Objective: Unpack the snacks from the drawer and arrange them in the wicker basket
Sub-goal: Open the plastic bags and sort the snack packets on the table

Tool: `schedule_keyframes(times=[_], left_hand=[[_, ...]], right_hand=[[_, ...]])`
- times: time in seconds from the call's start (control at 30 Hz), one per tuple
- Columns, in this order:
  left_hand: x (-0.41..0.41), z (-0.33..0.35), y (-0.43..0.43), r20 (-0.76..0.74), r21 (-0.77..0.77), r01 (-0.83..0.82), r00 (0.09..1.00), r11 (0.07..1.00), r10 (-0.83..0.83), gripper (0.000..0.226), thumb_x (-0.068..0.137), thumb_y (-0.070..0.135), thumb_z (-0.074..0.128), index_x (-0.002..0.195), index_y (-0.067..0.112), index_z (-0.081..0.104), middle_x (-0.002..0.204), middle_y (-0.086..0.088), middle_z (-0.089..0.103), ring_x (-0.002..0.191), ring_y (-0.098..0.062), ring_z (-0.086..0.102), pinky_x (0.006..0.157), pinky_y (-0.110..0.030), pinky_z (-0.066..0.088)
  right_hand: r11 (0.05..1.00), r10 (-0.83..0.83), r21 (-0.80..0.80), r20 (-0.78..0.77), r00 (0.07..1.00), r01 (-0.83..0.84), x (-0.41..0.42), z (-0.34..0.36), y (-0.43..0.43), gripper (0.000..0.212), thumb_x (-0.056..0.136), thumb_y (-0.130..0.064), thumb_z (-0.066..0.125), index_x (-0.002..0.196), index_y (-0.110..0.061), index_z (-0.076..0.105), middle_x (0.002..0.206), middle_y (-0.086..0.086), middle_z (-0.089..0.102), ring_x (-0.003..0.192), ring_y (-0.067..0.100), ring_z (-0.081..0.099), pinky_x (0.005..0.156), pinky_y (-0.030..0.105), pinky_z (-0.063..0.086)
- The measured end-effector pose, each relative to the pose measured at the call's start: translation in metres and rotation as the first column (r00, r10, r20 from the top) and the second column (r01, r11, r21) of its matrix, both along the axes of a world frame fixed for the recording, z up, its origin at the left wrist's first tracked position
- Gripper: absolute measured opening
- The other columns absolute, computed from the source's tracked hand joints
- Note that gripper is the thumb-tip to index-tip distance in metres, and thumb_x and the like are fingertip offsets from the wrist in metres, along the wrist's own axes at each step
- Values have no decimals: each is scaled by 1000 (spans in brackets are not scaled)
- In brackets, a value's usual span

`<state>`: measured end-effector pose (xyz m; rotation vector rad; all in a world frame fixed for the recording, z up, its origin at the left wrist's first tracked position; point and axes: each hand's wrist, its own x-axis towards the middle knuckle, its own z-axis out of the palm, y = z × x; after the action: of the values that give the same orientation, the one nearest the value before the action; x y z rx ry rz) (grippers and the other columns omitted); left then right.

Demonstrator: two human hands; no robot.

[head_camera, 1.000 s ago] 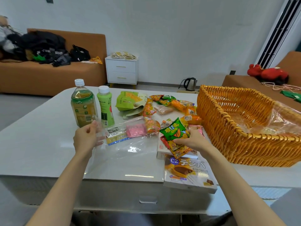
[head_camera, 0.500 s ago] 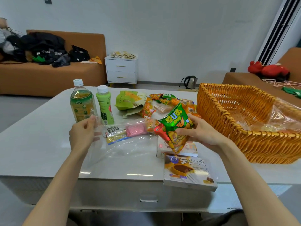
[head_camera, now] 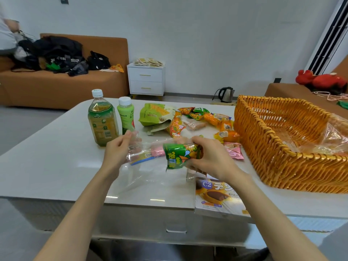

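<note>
Gripping logged, head view (only 1 view): right hand (head_camera: 212, 159) has its fingers and thumb clamped round a green snack packet (head_camera: 178, 157), which is crumpled in the grasp and lifted just above the table (head_camera: 47, 166). Left hand (head_camera: 118, 149) pinches the edge of a clear plastic bag (head_camera: 143, 153) lying between the 2 hands; pink and yellow items show inside it. Wicker basket (head_camera: 273, 166) stands to the right, near the right hand but apart from it; only clear film (head_camera: 335, 136) is visible inside, no snacks. Tea bottle (head_camera: 102, 119) and green bottle (head_camera: 125, 115) stand behind the left hand. Loose snacks (head_camera: 197, 117) lie mid-table. Printed box (head_camera: 216, 196) overhangs the near edge.

Judgement: step in hand is moving the packet to the basket. To do it well:
- raise it clear of the basket wall
- lay it flat in a corner so later packets line up
- squeeze no harder, contents likely crush
- pin the bag with the left hand so nothing drags along
</note>
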<state>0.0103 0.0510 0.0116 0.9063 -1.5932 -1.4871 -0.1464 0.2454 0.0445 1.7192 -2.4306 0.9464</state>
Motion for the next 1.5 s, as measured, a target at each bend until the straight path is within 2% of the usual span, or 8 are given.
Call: schedule_keyframes(times=[0.23, 0.43, 0.6, 0.77, 0.93, 1.1, 1.4, 1.5], left_hand=[[-4, 2, 7, -228, 206, 172, 966, 963, -124, 40, 101, 42, 37, 127, 21, 58, 116, 1, 68, 100, -22, 66, 77, -30, 56], [-8, 0, 6, -328, 277, 259, 931, 925, -163, 38, 101, 45, 32, 127, 29, 55, 118, 7, 63, 106, -18, 63, 84, -41, 52], [-14, -7, 11, -372, 353, 230, 924, 907, -89, 37, 101, 40, 34, 124, 22, 57, 116, 1, 64, 97, -22, 66, 68, -36, 54], [-5, -21, -9, -334, 427, 154, 943, 891, -3, 39, 101, 47, 26, 127, 33, 52, 132, 2, 57, 117, -25, 57, 87, -44, 49], [-3, -29, -14, -316, 501, 106, 946, 859, 68, 45, 102, 48, 23, 135, 30, 48, 135, 2, 55, 103, -19, 59, 108, -46, 38], [-2, -31, -9, -302, 493, 133, 953, 860, 26, 41, 101, 49, 23, 131, 37, 49, 130, 7, 56, 102, -15, 59, 102, -39, 39], [-1, -30, -13, -392, 515, 187, 919, 836, 36, 46, 101, 50, 18, 139, 37, 42, 112, 13, 60, 110, -14, 56, 95, -37, 39], [0, -27, -14, -438, 486, 214, 899, 848, 24, 45, 102, 45, 25, 140, 28, 43, 122, 6, 60, 120, -21, 54, 93, -43, 44]], right_hand=[[982, 182, -152, 621, 762, -111, 1, 1, -7, 50, 69, -3, 84, 110, -25, 68, 93, 2, 75, 86, 12, 71, 71, 22, 57], [975, 213, -184, 626, 751, -123, 5, -10, -24, 34, 84, 0, 69, 114, -16, 68, 98, 20, 71, 88, 31, 68, 79, 46, 57], [962, 248, -188, 901, 355, -195, 7, -19, -30, 37, 97, -6, 51, 134, -9, 53, 127, 6, 61, 111, 21, 62, 95, 35, 53], [989, 62, -136, 756, 652, 64, -4, -17, -25, 24, 102, -27, 43, 116, -23, 63, 117, 0, 67, 98, 10, 65, 78, 19, 54], [990, -126, 118, 486, 865, 78, -16, -34, -23, 75, 82, -75, 38, 123, -17, 61, 130, 2, 60, 112, 17, 56, 98, 38, 43], [965, -116, 259, 277, 954, 42, -14, -62, -34, 68, 59, -97, 36, 95, -47, 62, 124, -18, 59, 128, 19, 43, 110, 51, 17], [999, 12, 31, 349, 937, -24, -9, -43, -48, 15, 93, -30, 61, 85, -21, 70, 83, -14, 66, 80, 6, 60, 77, 33, 46], [974, -94, -203, 58, 994, 104, 3, -11, -47, 16, 97, -29, 54, 97, -20, 66, 87, -7, 68, 78, 13, 62, 64, 32, 47]])
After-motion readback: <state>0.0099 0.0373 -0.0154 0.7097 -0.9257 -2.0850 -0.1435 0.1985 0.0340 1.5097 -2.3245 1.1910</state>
